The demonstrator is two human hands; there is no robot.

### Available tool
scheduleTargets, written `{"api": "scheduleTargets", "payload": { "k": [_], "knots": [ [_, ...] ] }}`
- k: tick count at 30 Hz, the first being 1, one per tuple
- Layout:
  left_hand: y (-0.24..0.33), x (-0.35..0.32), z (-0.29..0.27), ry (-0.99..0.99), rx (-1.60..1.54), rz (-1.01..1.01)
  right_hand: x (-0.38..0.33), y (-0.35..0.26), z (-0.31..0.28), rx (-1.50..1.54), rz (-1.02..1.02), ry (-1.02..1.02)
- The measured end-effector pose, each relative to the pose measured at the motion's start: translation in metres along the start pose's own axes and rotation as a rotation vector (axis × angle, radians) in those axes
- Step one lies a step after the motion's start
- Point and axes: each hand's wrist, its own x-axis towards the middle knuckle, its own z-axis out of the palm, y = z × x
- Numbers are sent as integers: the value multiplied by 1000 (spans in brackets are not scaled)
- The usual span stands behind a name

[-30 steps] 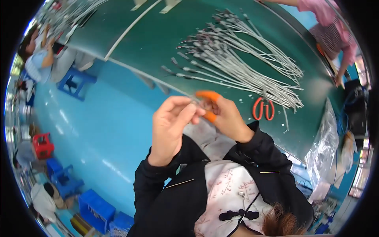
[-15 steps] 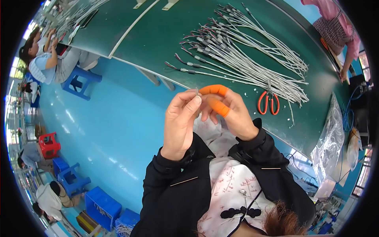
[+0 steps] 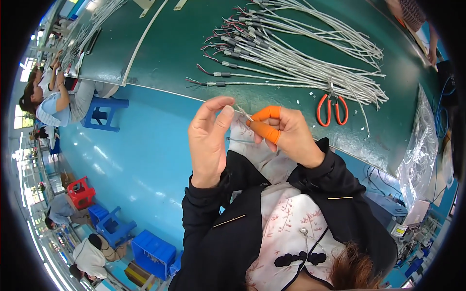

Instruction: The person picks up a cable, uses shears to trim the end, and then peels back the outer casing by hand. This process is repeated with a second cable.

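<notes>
Above my lap, next to the table edge, a thin cable end with a silvery, frayed-looking braid (image 3: pixel 242 113) spans between my hands. My left hand (image 3: pixel 208 140) pinches its upper-left tip between thumb and forefinger. Orange finger covers sit on the thumb and forefinger of my right hand (image 3: pixel 293 136), which are closed on the cable lower down. A greyish length of cable hangs below the hands, partly hidden. Beyond them, on the green table (image 3: pixel 174 58), lies a bundle of pale cables (image 3: pixel 310 65) with dark sleeves and stripped red and black wire ends.
Red-handled cutters (image 3: pixel 344 109) lie at the right of the bundle, among small white scraps. Clear plastic sheeting (image 3: pixel 420 145) hangs at the table's right end. A person sits far left on a blue stool (image 3: pixel 104 114). Blue bins (image 3: pixel 153 252) and a red stool (image 3: pixel 81 193) stand lower left.
My hands have drawn slightly apart, and the braided cable end now shows between them. The view has shifted a little; the bundle and cutters lie as before.
</notes>
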Motion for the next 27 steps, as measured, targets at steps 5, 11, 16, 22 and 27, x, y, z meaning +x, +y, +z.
{"api": "scheduleTargets", "payload": {
  "k": [5, 11, 16, 22, 27],
  "knots": [
    [-2, 8, -4, -32, -10, -29, 2, -1, -2, -56, 32, -3],
    [-4, 10, -4, -60, -86, -102, 4, 1, -6, -40, 28, -33],
    [-3, 9, -5, -53, -106, -76, 6, 11, -5, -86, -2, -12],
    [-4, 7, -7, -72, 34, 12, 3, 12, -4, -446, -169, 49],
    [-6, 7, -12, -91, -89, -47, 1, 10, -3, -470, -203, 46]
  ]
}}
